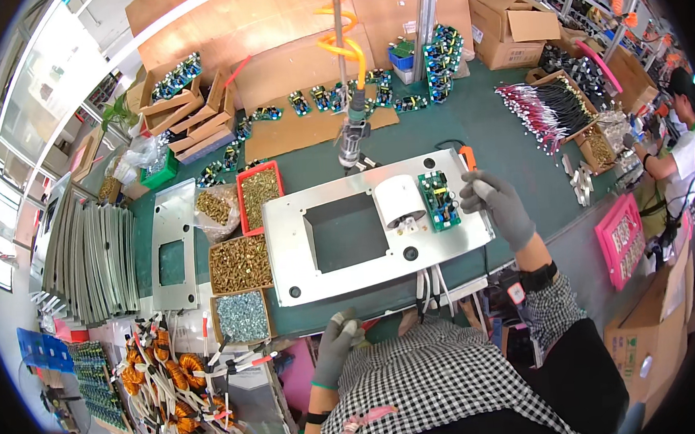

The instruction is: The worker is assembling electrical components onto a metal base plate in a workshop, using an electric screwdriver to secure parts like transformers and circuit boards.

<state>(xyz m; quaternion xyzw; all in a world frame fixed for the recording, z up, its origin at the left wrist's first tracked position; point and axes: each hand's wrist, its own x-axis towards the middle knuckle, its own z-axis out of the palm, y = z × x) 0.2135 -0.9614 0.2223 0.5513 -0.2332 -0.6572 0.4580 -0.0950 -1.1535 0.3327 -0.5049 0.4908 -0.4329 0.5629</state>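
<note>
Checkered shirt [428, 367] nearest; left hand [338, 349] by desk [477, 121] edge, right hand [496, 206] at right end of metal panel [335, 281], both half-curled, can't tell if holding anything. Green circuit board [440, 201] on panel, just left of right hand (nearer), long axis roughly front-to-back.

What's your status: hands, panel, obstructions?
Right hand by board, left hand at front of panel. Board, white cylinder on panel. Driver hangs near far edge.
</note>
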